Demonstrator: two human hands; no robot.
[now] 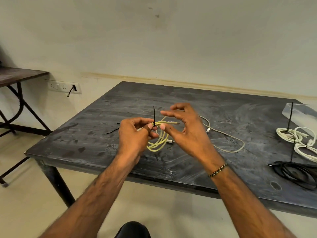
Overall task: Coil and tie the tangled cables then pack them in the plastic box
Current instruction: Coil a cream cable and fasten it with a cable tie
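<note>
A coiled yellow cable [158, 143] hangs above the dark table [223, 109], bound at its top by a black zip tie [154, 117] whose tail stands upright. My left hand [135, 134] pinches the coil right at the tie. My right hand [185, 127] hovers just to the right of the coil with its fingers spread and loosely bent, holding nothing. A loose pale cable [228, 140] lies on the table behind my right hand. The clear plastic box [301, 114] stands at the far right edge.
Two tied white cable coils [291, 134] with upright black ties and a black cable coil [298, 172] lie at the right. A spare black zip tie [110, 131] lies left of my hands. A second table [15, 76] and a wall socket [63, 86] are at the left.
</note>
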